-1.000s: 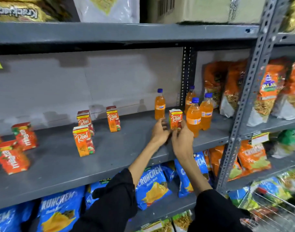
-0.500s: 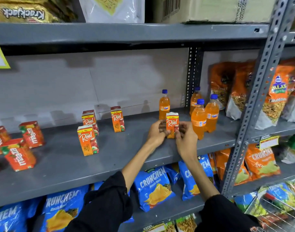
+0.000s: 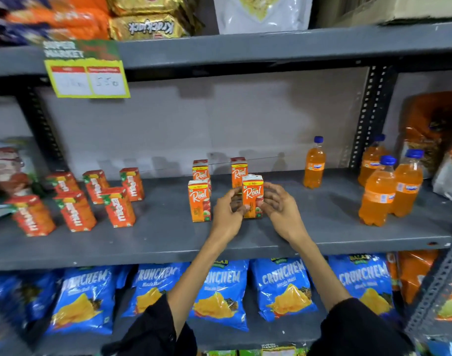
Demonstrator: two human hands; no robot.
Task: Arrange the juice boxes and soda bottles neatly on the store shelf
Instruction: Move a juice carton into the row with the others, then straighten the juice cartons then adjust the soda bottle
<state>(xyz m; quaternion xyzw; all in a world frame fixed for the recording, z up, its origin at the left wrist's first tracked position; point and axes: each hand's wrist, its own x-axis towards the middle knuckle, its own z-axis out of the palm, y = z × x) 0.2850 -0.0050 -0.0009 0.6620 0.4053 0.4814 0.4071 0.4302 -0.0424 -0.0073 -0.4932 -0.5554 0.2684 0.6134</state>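
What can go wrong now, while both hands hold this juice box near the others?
1. The held juice box stands close to the rear box; the right hand or left hand might topple it.
2. The front-left box is near the left hand; pushing sideways could knock it over.

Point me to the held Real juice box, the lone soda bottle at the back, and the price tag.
Real juice box point(image 3: 252, 194), head view, on the front logo panel between both hands.
Lone soda bottle point(image 3: 314, 167), head view, on its label band.
Price tag point(image 3: 87, 79), head view, on the white panels' middle.
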